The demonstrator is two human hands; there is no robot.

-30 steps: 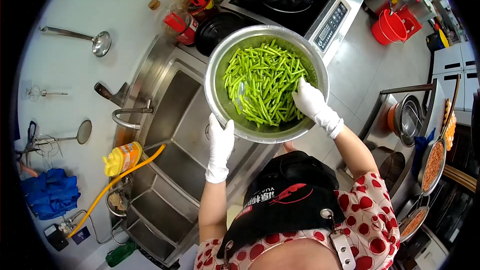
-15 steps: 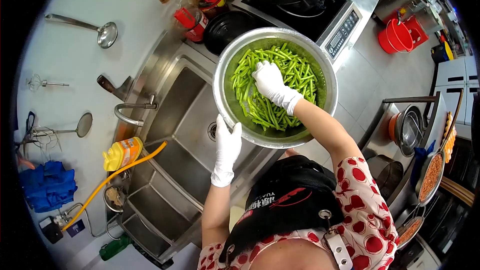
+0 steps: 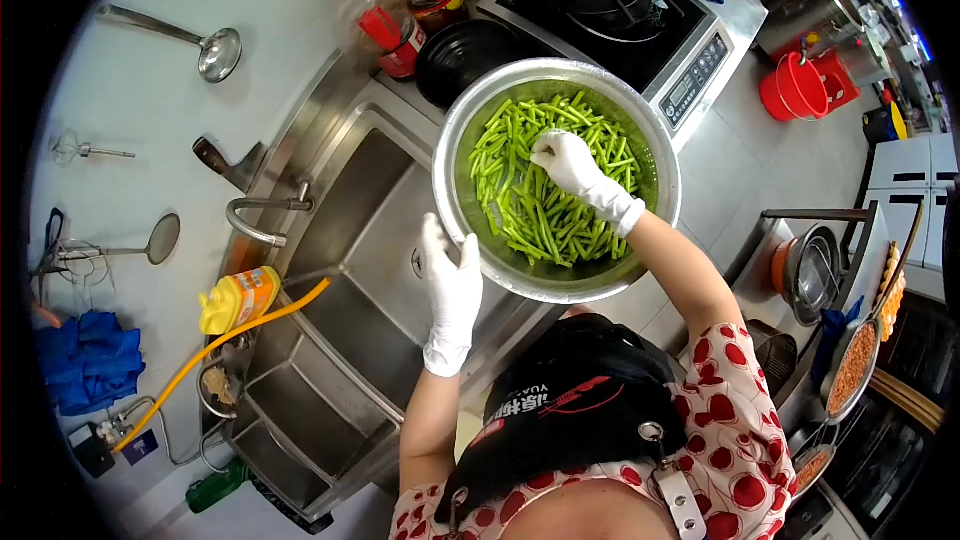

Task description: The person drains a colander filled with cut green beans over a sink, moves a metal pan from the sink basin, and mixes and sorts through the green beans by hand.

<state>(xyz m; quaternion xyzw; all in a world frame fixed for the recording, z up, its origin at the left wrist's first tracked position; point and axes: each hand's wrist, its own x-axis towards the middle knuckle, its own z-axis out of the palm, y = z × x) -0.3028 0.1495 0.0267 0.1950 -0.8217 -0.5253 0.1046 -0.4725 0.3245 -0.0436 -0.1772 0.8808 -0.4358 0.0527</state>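
Observation:
A wide metal bowl (image 3: 462, 240) holds a pile of cut green beans (image 3: 545, 215) and sits by the sink's right edge, near the cooktop. Inside it, my right hand (image 3: 575, 165), in a white glove, is over the beans with its fingers curled together; what they hold, if anything, is hidden. My left hand (image 3: 450, 280), also gloved in white, is beside the bowl's lower left rim. Its thumb is apart from the fingers, and nothing shows in its grasp.
The steel sink (image 3: 370, 240) with its faucet (image 3: 265, 220) lies to the left. Behind the bowl are a black pan (image 3: 470, 60) and a cooktop (image 3: 690, 80). A yellow jug (image 3: 238, 300) stands by the orange hose (image 3: 215, 345). Red buckets (image 3: 795, 88) are at right.
My right hand has moved from the bowl's right side to over the middle of the beans, with its fingers curled. The bowl appears slightly farther right in view, and my left hand has parted from its rim.

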